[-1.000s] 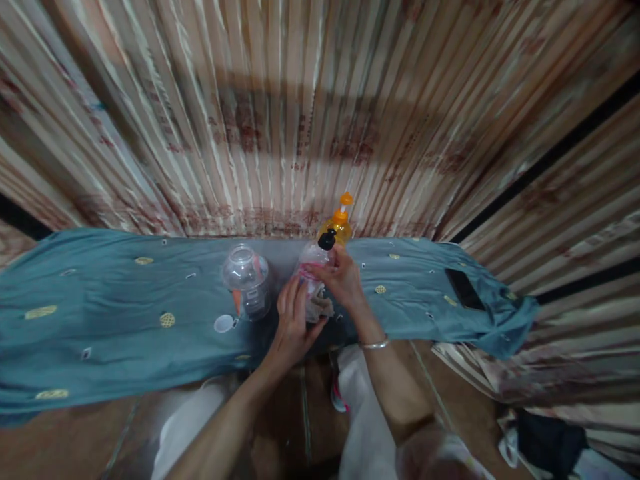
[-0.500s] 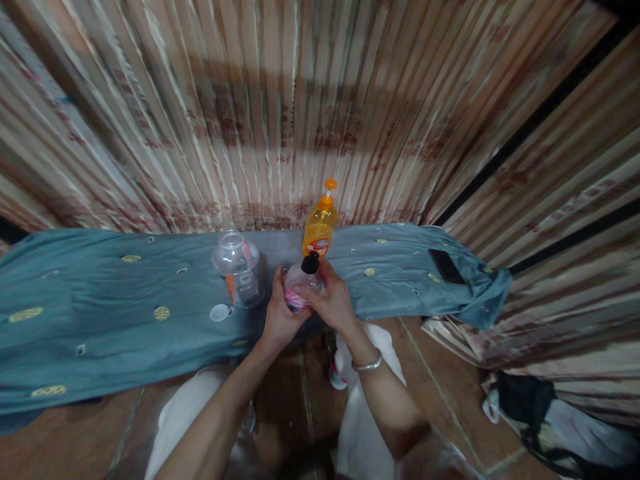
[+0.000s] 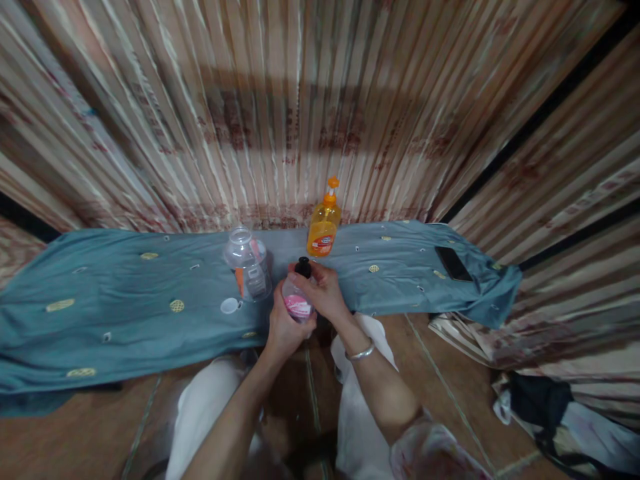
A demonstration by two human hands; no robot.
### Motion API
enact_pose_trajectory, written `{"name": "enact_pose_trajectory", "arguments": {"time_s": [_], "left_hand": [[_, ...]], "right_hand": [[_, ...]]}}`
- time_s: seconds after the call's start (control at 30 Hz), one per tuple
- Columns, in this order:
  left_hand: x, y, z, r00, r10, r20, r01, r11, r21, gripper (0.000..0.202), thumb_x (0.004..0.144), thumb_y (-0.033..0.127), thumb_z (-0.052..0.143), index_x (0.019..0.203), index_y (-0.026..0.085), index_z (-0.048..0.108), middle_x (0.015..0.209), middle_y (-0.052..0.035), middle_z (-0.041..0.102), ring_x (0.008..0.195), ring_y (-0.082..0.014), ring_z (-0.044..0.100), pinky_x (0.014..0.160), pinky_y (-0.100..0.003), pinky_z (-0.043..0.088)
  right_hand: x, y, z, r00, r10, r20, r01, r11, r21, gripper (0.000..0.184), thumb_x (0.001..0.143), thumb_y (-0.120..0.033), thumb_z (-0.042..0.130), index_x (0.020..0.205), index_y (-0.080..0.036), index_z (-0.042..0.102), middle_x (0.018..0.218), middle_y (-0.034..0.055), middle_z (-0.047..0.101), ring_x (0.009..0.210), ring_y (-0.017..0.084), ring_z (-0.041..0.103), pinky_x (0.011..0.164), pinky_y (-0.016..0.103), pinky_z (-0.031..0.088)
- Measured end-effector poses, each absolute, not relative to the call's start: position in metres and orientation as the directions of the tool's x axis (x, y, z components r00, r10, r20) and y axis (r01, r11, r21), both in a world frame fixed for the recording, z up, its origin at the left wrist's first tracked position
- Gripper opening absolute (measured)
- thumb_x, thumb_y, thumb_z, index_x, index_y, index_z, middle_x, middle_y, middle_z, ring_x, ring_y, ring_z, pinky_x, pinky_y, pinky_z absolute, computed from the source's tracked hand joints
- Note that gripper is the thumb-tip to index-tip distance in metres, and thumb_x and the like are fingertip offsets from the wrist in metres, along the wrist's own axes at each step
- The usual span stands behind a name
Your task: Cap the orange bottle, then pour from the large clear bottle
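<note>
My left hand (image 3: pixel 283 326) wraps round the lower body of a small clear bottle (image 3: pixel 297 301) with a pink label and a black cap. My right hand (image 3: pixel 321 292), a metal bangle on its wrist, closes over the bottle's top and shoulder from the right. I hold the bottle upright just above the near edge of a blue-green cloth (image 3: pixel 125 300). An orange pump bottle (image 3: pixel 323 227) stands on the cloth right behind it. To the left stands an open clear plastic jar (image 3: pixel 246 267), with a white lid (image 3: pixel 229 305) lying by its base.
A black phone (image 3: pixel 453 263) lies on the cloth at the right. Striped curtains (image 3: pixel 300 113) hang close behind and to the right. Dark and pale bundles (image 3: pixel 550 413) sit on the brown floor at the lower right. My knees in white trousers (image 3: pixel 210 413) show below.
Both hands have drawn the small bottle down and toward me, away from the orange pump bottle, and brought it upright. The left hand has closed round its lower body.
</note>
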State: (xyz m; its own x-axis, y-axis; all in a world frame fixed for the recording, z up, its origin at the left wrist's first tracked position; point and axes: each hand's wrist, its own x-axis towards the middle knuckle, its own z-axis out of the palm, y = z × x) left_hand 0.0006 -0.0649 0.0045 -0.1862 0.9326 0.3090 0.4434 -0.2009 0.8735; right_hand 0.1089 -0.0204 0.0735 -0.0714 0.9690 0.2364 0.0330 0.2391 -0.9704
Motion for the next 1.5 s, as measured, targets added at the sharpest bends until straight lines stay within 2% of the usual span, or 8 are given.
{"name": "enact_pose_trajectory", "arguments": {"time_s": [0.27, 0.47, 0.67, 0.83, 1.0, 1.17, 1.37, 1.5], "left_hand": [[-0.006, -0.069, 0.005, -0.109, 0.966, 0.237, 0.406, -0.174, 0.897, 0.088, 0.06, 0.027, 0.079, 0.14, 0.018, 0.042, 0.121, -0.0119, 0.07, 0.105, -0.0287, 0.072, 0.092, -0.043, 0.061], [-0.007, -0.071, 0.007, 0.004, 0.984, 0.177, 0.276, -0.172, 0.946, 0.087, 0.059, 0.025, 0.077, 0.139, 0.016, 0.045, 0.112, -0.0094, 0.071, 0.094, -0.026, 0.072, 0.087, -0.042, 0.061], [-0.006, -0.066, 0.007, 0.046, 0.979, 0.198, 0.228, -0.203, 0.952, 0.094, 0.06, 0.024, 0.076, 0.147, 0.017, 0.04, 0.129, -0.0135, 0.066, 0.113, -0.0294, 0.068, 0.103, -0.047, 0.056], [-0.009, -0.062, 0.003, 0.083, 0.979, 0.185, 0.211, -0.199, 0.957, 0.103, 0.062, 0.029, 0.081, 0.152, 0.017, 0.033, 0.144, -0.0173, 0.057, 0.128, -0.0327, 0.061, 0.114, -0.052, 0.046], [-0.009, -0.061, -0.001, 0.058, 0.987, 0.151, 0.179, -0.16, 0.971, 0.114, 0.054, 0.037, 0.092, 0.151, 0.022, 0.034, 0.145, -0.0155, 0.057, 0.129, -0.0337, 0.06, 0.114, -0.054, 0.046], [-0.01, -0.059, -0.002, 0.001, 0.99, 0.143, 0.21, -0.14, 0.968, 0.108, 0.056, 0.036, 0.091, 0.148, 0.021, 0.036, 0.136, -0.0132, 0.064, 0.121, -0.0309, 0.066, 0.108, -0.05, 0.052], [-0.01, -0.057, -0.002, -0.042, 0.993, 0.113, 0.271, -0.098, 0.958, 0.107, 0.056, 0.034, 0.089, 0.148, 0.02, 0.036, 0.133, -0.014, 0.066, 0.117, -0.0316, 0.068, 0.102, -0.049, 0.056], [-0.009, -0.057, -0.002, -0.047, 0.989, 0.138, 0.278, -0.12, 0.953, 0.105, 0.056, 0.031, 0.088, 0.147, 0.021, 0.038, 0.135, -0.0131, 0.065, 0.117, -0.0298, 0.068, 0.102, -0.046, 0.056]], "right_hand": [[0.114, -0.02, 0.065, -0.114, 0.975, 0.188, -0.021, 0.187, -0.982, 0.033, 0.071, -0.053, 0.082, 0.083, -0.023, 0.076, 0.078, 0.001, 0.075, 0.078, 0.021, 0.068, 0.071, 0.031, 0.055], [0.124, -0.015, 0.064, -0.249, 0.961, 0.121, -0.07, 0.107, -0.992, 0.041, 0.071, -0.061, 0.079, 0.088, -0.023, 0.078, 0.082, 0.001, 0.076, 0.073, 0.019, 0.068, 0.068, 0.031, 0.055], [0.13, -0.006, 0.062, -0.148, 0.971, 0.187, -0.14, 0.166, -0.976, 0.052, 0.058, -0.059, 0.088, 0.092, -0.025, 0.068, 0.103, 0.0033, 0.078, 0.098, 0.021, 0.072, 0.092, 0.037, 0.058], [0.132, -0.002, 0.058, -0.12, 0.981, 0.154, -0.133, 0.138, -0.982, 0.053, 0.053, -0.057, 0.09, 0.082, -0.025, 0.058, 0.104, 0.0044, 0.077, 0.095, 0.022, 0.073, 0.088, 0.038, 0.06], [0.132, -0.003, 0.054, -0.158, 0.979, 0.127, -0.145, 0.104, -0.984, 0.05, 0.06, -0.061, 0.086, 0.084, -0.025, 0.061, 0.104, 0.0044, 0.077, 0.095, 0.022, 0.072, 0.089, 0.038, 0.059], [0.131, -0.004, 0.054, -0.2, 0.973, 0.117, -0.167, 0.084, -0.982, 0.05, 0.066, -0.062, 0.082, 0.096, -0.024, 0.068, 0.111, 0.0062, 0.077, 0.104, 0.024, 0.072, 0.097, 0.039, 0.057], [0.13, 0.0, 0.048, -0.112, 0.987, 0.115, -0.139, 0.099, -0.985, 0.055, 0.056, -0.056, 0.089, 0.089, -0.025, 0.059, 0.11, 0.0055, 0.076, 0.102, 0.023, 0.072, 0.097, 0.04, 0.057], [0.131, 0.0, 0.046, -0.12, 0.987, 0.111, -0.168, 0.09, -0.982, 0.049, 0.059, -0.053, 0.089, 0.083, -0.025, 0.056, 0.108, 0.0054, 0.076, 0.101, 0.023, 0.071, 0.094, 0.039, 0.058]]}}
